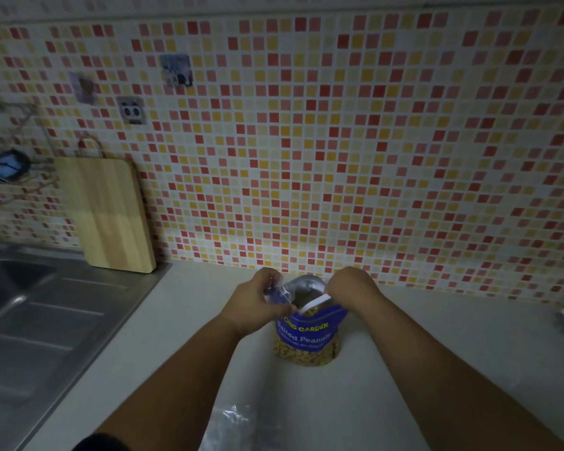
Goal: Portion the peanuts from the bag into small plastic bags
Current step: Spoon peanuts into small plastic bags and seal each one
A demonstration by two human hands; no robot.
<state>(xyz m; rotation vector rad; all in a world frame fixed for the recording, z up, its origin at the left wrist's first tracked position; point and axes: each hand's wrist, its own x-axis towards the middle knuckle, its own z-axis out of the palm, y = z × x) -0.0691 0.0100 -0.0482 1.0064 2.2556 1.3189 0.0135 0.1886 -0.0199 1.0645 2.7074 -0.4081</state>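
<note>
A person stands a blue peanut bag [306,336] upright on a pale kitchen desk [192,307], near the tiled wall [339,141], and holds its mouth apart with both hands, most likely so the contents can be reached or tipped out without the pouch slumping. The left hand [258,299] has its grip pinched on the near-left end of the rim, where the white zip strip [314,303] begins. A small clear bag [279,291] is bunched against those same fingers (whether it is held open to receive a portion cannot be told in this dim light). The right hand [352,288] is curled over the far-right end of the rim, its grip clamped there and pulling the opposite way, so the strip runs taut between the two. Inside the opening the foil lining shows, with a dark mass below it. Peanuts [306,355] fill the lower body of the pouch, visible through its clear front panel, which suggests little or none has been portioned out. A heap of clear plastic bags [238,421] lies flat on the desk between the forearms, close to the person, apparently empty and placed within easy reach for filling. At left, well apart from the work, a steel sink [13,281] is set in the desk and a wooden cutting board [111,213] leans against the wall.
</note>
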